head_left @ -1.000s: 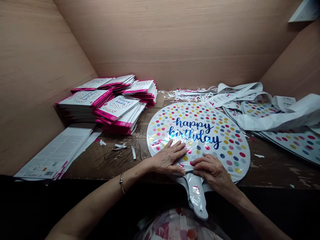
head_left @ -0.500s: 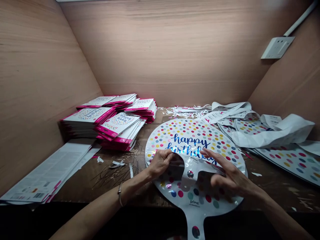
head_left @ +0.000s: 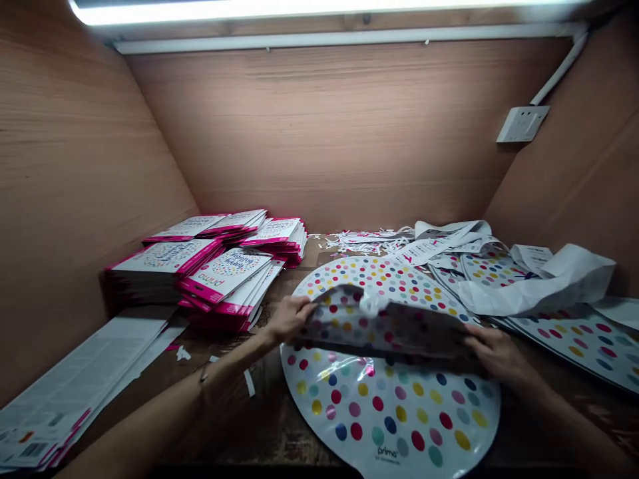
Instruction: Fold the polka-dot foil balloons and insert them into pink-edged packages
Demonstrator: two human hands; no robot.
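— Wood-panelled booth (head_left: pixel 319 146), strip light (head_left: pixel 324 8) along the top, wall socket (head_left: pixel 522 124) high on the right. Bench?

— Dark, worn wooden bench (head_left: pixel 249 426), crowded. Pink-edged balloon packs (head_left: pixel 219 279) in several stacks at left, printed sheets (head_left: pixel 84 386) fanned at lower left, paper scraps (head_left: pixel 364 243) along the back, white paper strips (head_left: pixel 539 286) lying over more dotted balloons (head_left: pixel 584 339) at right.

— Main item?

— Dotted foil balloon (head_left: pixel 384 412) flat on the bench, centre front, "prima" printed near the lower edge. Raised flap (head_left: pixel 384 326) of dotted foil across its upper half. One balloon folded over or a second one on top: hard to tell.

— Left hand (head_left: pixel 289 319)?

— Closed in a narrow pinch on the flap's left end, just above the balloon.

— Right hand (head_left: pixel 494 352)?

— Narrow grip too, on the flap's right end, fingers curled over the edge.
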